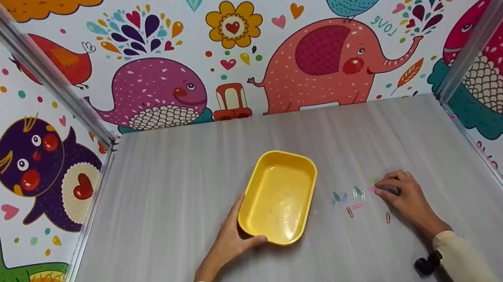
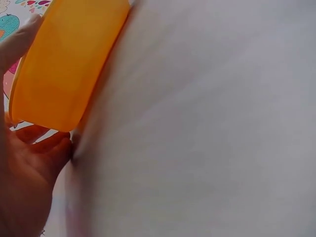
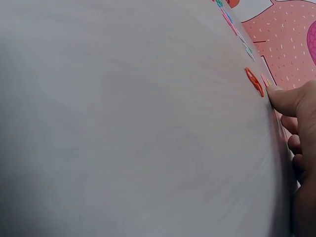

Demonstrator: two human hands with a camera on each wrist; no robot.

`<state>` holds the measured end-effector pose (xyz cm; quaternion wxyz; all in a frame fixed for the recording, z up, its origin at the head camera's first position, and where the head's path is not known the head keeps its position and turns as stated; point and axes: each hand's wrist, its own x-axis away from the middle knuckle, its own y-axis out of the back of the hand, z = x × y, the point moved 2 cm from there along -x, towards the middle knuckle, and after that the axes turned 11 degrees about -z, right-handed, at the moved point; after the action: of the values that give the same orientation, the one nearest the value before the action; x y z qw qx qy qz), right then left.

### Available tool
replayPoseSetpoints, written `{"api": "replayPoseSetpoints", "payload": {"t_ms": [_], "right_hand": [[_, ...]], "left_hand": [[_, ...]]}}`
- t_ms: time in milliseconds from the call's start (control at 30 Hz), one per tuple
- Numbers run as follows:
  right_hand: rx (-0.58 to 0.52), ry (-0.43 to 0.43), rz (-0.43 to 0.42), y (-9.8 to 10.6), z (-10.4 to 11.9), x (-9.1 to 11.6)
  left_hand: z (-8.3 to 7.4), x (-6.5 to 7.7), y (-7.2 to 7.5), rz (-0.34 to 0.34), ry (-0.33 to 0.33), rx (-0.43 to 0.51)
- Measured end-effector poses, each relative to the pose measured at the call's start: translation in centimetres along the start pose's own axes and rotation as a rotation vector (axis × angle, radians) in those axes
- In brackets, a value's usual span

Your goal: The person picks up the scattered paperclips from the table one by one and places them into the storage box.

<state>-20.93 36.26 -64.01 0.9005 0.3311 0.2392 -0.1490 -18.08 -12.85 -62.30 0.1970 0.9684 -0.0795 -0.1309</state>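
Observation:
A shallow yellow plastic tray [image 1: 282,200] sits slanted on the table. My left hand [image 1: 230,237] grips its near left side, thumb at the near corner and fingers along the left wall; the left wrist view shows the tray's outer wall [image 2: 69,64] and the hand [image 2: 32,163]. Over at the right, my right hand [image 1: 404,195] pinches at a pink paper clip [image 1: 371,188] with curled fingers, low at the table. A yellow paper clip [image 1: 373,180] lies just beyond the fingertips. Near the thumb in the right wrist view is a red paper clip [image 3: 254,82].
Several coloured paper clips, among them a green one [image 1: 336,196], a white one [image 1: 363,196] and a dark red one [image 1: 350,212], lie between tray and right hand. Metal rails [image 1: 47,86] and cartoon-printed walls [image 1: 240,64] bound the grey table [image 1: 162,173].

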Motion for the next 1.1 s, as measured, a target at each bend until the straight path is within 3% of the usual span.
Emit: {"api": "replayPoseSetpoints", "payload": {"t_ms": [367, 633, 867, 1100], "right_hand": [[-0.052, -0.067, -0.004, -0.05, 0.08, 0.18], [-0.034, -0.047, -0.013, -0.25, 0.33, 0.16], [-0.055, -0.091, 0.012, -0.05, 0.27, 0.2], [-0.114, -0.15, -0.051, 0.14, 0.57, 0.12]], "left_hand": [[-0.24, 0.11, -0.28, 0.008, 0.02, 0.022], [-0.02, 0.13, -0.24, -0.009, 0.03, 0.036], [-0.15, 0.13, -0.18, -0.012, 0.039, 0.028], [-0.07, 0.11, -0.25, -0.02, 0.034, 0.035]]}}
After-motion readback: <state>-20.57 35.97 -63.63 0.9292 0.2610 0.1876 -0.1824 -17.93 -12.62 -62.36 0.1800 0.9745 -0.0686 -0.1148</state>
